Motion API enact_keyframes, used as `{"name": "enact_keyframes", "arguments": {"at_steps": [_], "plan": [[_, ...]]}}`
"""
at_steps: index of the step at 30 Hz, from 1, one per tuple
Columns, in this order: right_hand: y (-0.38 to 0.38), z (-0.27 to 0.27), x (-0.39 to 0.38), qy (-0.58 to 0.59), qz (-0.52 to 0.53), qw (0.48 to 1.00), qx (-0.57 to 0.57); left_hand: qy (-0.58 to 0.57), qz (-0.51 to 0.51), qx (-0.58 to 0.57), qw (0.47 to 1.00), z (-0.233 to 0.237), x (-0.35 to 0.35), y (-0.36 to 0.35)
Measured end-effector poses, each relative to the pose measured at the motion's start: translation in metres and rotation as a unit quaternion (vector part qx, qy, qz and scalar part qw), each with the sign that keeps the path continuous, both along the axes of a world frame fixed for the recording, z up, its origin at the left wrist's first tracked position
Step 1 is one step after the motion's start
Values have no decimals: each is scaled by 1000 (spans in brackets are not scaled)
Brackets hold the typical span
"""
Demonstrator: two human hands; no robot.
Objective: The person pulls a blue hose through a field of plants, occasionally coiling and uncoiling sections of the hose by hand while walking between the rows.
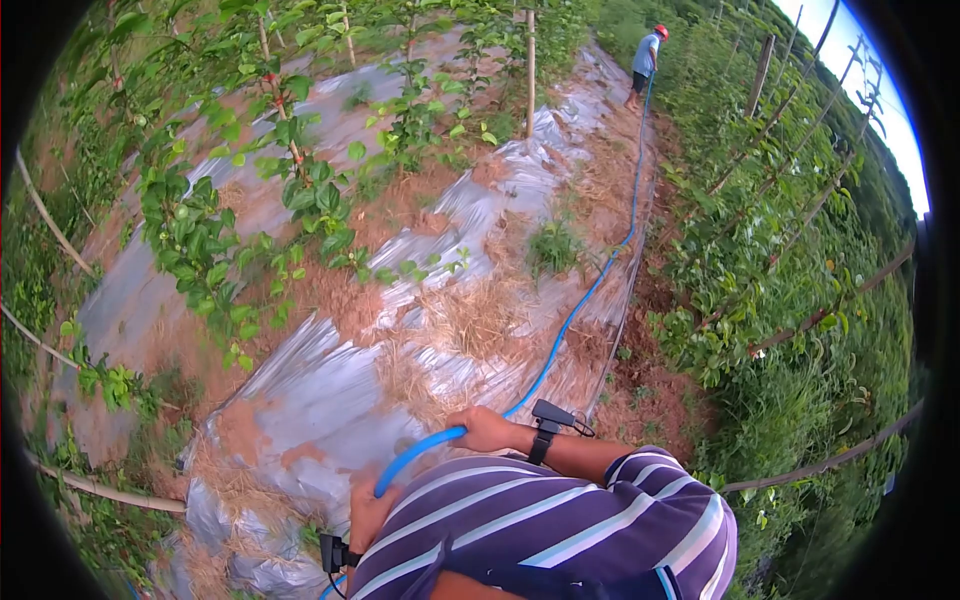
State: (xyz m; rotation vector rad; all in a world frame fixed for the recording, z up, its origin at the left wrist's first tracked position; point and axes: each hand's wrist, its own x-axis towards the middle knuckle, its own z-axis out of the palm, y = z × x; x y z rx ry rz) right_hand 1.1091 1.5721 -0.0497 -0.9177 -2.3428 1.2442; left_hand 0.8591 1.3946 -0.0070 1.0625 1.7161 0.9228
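A blue hose (412, 455) passes through both of my hands and arches between them in front of my striped shirt. My right hand (486, 429) is closed around it, wearing a black strap with a small device at the wrist. Lower and to the left, my left hand (368, 513) also grips the hose, its fingers partly hidden by the hose and the shirt. Beyond my right hand the hose runs up the path toward a person (645, 66) in a red cap, who stands far off beside its distant end.
Silvery plastic sheeting (330, 375) covers the soil, with dry straw (480, 318) scattered over it. Leafy young trees (320, 195) and wooden stakes (530, 75) stand left of the path. Dense bushes (790, 240) line the right side, and a thin dark line (622, 325) lies beside the hose.
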Motion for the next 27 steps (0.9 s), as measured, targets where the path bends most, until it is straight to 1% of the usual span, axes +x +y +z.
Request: {"name": "enact_keyframes", "arguments": {"at_steps": [2,6,10,15,17,23,27], "plan": [[1,0,0,-3,0,1000,-2,-12,2,2,1000,-7,-2,-1],[0,0,2,-1,1,1000,2,-41,9,-3,999,6,5,0],[-1,-3,3,7,1,1000,20,-30,6,-3,1000,-6,1,0],[-2,-4,5,-5,-8,1000,14,13,-4,4,1000,-9,0,2],[-3,-6,5,-10,-11,1000,13,12,-5,6,1000,-14,-2,2],[-4,-7,5,-6,-6,1000,2,-6,1,-7,1000,6,4,2],[-5,-10,4,-7,-7,1000,3,-7,6,-6,1000,-2,1,-2]]}}
